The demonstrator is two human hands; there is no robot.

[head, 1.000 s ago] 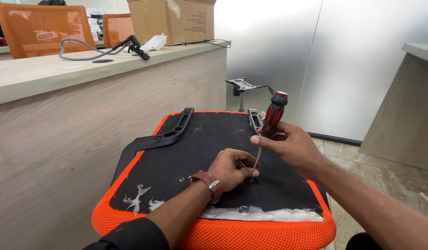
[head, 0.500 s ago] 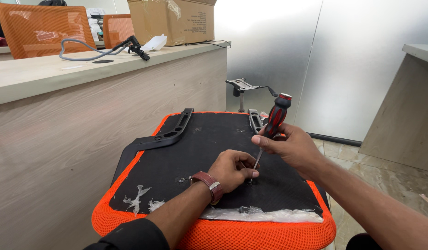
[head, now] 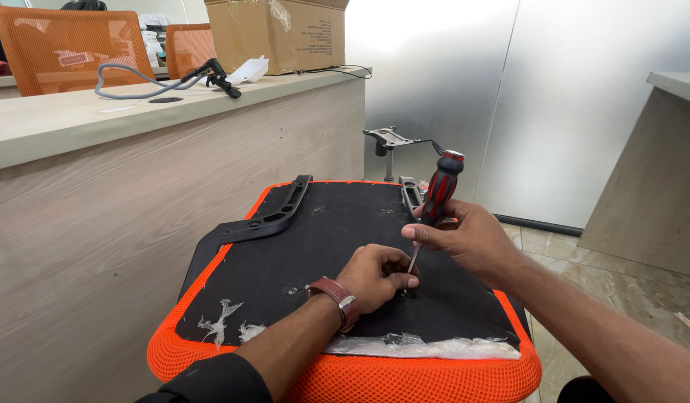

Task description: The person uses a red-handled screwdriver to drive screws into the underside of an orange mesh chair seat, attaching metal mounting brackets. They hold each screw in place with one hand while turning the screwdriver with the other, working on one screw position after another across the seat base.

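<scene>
An upturned chair seat (head: 322, 246) lies in front of me, black underneath with an orange mesh rim. My right hand (head: 468, 239) grips a screwdriver (head: 439, 192) with a red and black handle, its shaft tilted down to a spot on the black underside. My left hand (head: 378, 275) rests curled on the seat with its fingertips at the screwdriver's tip; what they pinch is hidden. A brown watch sits on that wrist. A black armrest bracket (head: 274, 216) lies along the seat's left edge.
A wooden counter wall (head: 136, 201) stands close on the left, with a grey cable, a black tool (head: 214, 75) and a cardboard box (head: 285, 33) on top. A metal chair mechanism (head: 389, 140) stands behind the seat. Torn clear plastic (head: 419, 347) clings to the near edge.
The screwdriver handle has shifted slightly to the right and tilted a little more; both hands stay at the same spot on the seat.
</scene>
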